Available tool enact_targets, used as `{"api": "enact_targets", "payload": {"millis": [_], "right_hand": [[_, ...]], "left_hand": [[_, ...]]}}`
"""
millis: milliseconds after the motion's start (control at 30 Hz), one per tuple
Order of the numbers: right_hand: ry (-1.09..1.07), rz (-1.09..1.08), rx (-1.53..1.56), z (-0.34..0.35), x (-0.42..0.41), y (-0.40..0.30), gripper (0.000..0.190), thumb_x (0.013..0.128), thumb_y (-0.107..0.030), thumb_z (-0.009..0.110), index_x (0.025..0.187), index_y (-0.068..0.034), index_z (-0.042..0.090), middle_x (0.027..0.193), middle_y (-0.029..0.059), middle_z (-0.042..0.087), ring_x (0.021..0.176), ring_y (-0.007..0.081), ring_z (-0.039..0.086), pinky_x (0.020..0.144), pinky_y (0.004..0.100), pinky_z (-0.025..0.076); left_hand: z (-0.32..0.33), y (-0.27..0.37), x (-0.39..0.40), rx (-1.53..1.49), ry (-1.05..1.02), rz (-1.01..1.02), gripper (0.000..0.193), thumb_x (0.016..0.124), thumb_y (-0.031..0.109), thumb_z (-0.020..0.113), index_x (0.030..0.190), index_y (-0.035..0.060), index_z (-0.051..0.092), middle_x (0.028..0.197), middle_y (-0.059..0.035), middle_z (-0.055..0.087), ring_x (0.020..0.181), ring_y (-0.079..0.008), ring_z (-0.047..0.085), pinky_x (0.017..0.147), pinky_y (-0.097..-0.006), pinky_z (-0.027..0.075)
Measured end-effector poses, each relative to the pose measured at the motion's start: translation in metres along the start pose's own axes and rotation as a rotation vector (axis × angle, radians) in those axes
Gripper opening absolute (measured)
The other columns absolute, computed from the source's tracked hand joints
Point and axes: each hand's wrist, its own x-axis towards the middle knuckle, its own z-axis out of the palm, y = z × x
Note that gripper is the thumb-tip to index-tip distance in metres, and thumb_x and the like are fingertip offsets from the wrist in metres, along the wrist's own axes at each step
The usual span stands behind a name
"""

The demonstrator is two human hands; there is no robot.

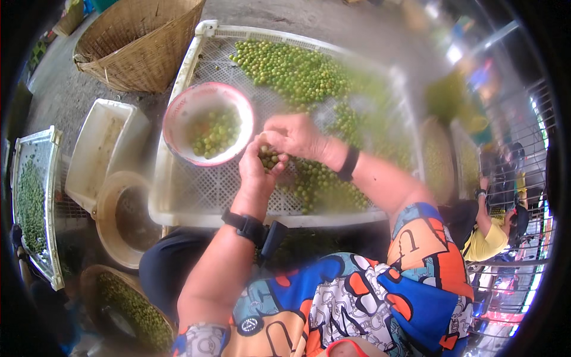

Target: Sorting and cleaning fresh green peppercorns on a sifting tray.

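Observation:
My left hand (261, 167) is cupped around several small round green fruits (269, 157) above a white perforated plastic tray (196, 187). Close against its fingertips is my right hand (294, 136), thumb and fingers pinched together; whether a fruit sits in that pinch I cannot tell. Just left of both hands stands a white bowl with a pink rim (246, 107), part filled with green and yellowish fruits (214, 138). A large heap of green fruits (290, 69) spreads over the tray's far side, and a smaller heap (330, 183) lies to the right below my right forearm.
A big woven bamboo basket (138, 58) stands at far left. Nearer are a white plastic bin (100, 147), a round tub (129, 218) and a basket of green fruits (134, 308). Another fruit tray (31, 201) is at the left edge. A person in yellow (488, 238) sits right, by metal bars.

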Motion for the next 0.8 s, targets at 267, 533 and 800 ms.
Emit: {"api": "enact_targets", "payload": {"millis": [267, 533, 800], "right_hand": [[0.091, 0.184, -0.687, -0.006, 0.001, 0.080, 0.065, 0.087, -0.039, 0.053, 0.140, -0.005, 0.034, 0.150, 0.0165, 0.027, 0.138, 0.0381, 0.023, 0.114, 0.0495, 0.019], [0.018, -0.032, -0.505, 0.008, -0.032, 0.048, 0.042, 0.089, -0.035, 0.051, 0.122, -0.009, 0.055, 0.139, 0.0122, 0.045, 0.124, 0.0286, 0.045, 0.105, 0.0492, 0.033], [0.337, 0.009, -0.582, -0.044, 0.055, 0.124, 0.016, 0.083, -0.018, 0.058, 0.094, -0.011, 0.067, 0.093, 0.0134, 0.065, 0.086, 0.0313, 0.063, 0.075, 0.0415, 0.051]], "left_hand": [[-0.001, -0.003, 0.009, 0.055, -0.023, -0.068, 0.028, 0.093, 0.031, 0.052, 0.089, 0.0037, 0.056, 0.071, -0.0112, 0.059, 0.054, -0.0175, 0.054, 0.041, -0.0223, 0.040], [-0.006, -0.001, 0.010, 0.064, 0.027, -0.018, 0.027, 0.092, 0.030, 0.054, 0.086, 0.0037, 0.056, 0.070, -0.0107, 0.058, 0.053, -0.0171, 0.053, 0.041, -0.0226, 0.040], [-0.002, -0.002, 0.007, 0.073, 0.014, -0.021, 0.027, 0.091, 0.030, 0.055, 0.087, 0.0036, 0.056, 0.071, -0.0107, 0.058, 0.054, -0.0167, 0.053, 0.043, -0.0227, 0.041]]}}
